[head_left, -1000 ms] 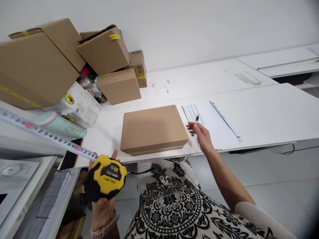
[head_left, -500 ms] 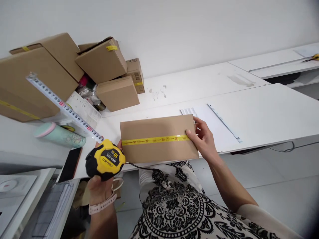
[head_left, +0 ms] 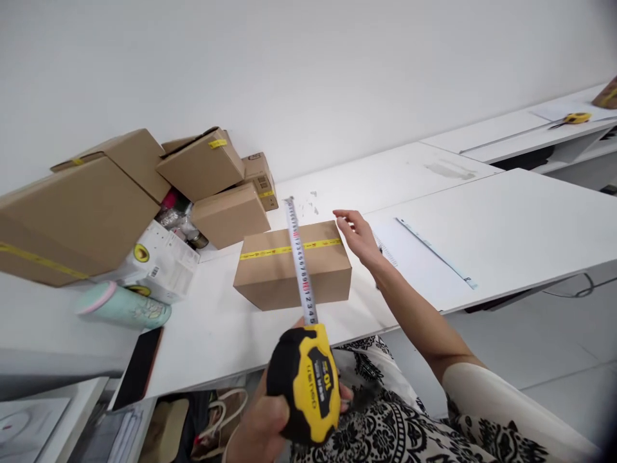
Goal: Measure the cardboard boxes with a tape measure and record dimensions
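My left hand [head_left: 263, 418] is wrapped round a yellow and black tape measure [head_left: 308, 386] at the front of the table. Its white blade [head_left: 301, 270] sticks out away from me, passing over the cardboard box [head_left: 289, 283]; I cannot tell whether it touches the top. The box sits on the table with yellow printed tape [head_left: 263, 252] along its upper face. By the box's far right corner is my right hand [head_left: 359, 239], holding nothing, its fingers stretched out and apart.
Several cardboard boxes [head_left: 202, 170] are piled at the back left. A mint bottle [head_left: 125, 305], a white carton [head_left: 166, 257] and a dark phone [head_left: 137, 366] lie at the left. Right of the box are white paper [head_left: 409, 251] and a pale strip [head_left: 434, 251]. Another tape measure [head_left: 577, 118] is far right.
The box has gone from being held on edge to resting on the table, and my right hand has let go. My left hand has moved right, swinging the tape's blade over the box.
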Available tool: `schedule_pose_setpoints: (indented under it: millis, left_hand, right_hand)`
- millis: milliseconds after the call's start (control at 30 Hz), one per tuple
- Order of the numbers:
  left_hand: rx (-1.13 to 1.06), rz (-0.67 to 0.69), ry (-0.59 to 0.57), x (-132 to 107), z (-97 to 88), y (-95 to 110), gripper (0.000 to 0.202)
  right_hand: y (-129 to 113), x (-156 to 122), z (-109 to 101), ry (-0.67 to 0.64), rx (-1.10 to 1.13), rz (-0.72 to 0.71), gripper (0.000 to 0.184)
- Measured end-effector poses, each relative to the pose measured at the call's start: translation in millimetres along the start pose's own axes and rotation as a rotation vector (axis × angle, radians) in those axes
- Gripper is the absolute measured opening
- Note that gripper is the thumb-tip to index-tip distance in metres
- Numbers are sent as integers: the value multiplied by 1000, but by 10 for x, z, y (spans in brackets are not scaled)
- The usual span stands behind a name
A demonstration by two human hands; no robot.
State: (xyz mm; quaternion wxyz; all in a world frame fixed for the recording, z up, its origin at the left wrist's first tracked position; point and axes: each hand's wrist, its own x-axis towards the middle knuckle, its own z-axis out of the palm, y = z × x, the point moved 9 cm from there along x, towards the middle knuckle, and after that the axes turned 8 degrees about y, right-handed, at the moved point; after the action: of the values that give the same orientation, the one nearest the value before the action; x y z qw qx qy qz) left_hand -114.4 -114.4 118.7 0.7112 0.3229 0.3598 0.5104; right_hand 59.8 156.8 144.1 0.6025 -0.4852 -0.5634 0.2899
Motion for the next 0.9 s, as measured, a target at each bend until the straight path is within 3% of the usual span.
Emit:
schedule_pose_setpoints:
  millis: [67,167,300,467,700,900]
  left_hand:
    - [-93,-98,-85,45,124,-94,78]
    - [-144,-140,-109,141,161,-116,62]
    - [-143,-158,-55,208,67,-194,52]
    - [-145,-147,3,141,-67,-285,58]
    - [-125,-187,-61,-40,12,-279,81]
    - [-163,-159,-4,-49,48,-313,90]
  right_hand:
    - [-126,71,45,-32,17,-94,34]
    - [-215,136,183,-149,-20,-171,34]
    - [-109,193,377,-267,-82,-117,32]
    - [-17,266,514,-290,-98,-68,31]
    - [22,324,679,-380,-121,24,26]
    - [120,321,749,-428,17,154,20]
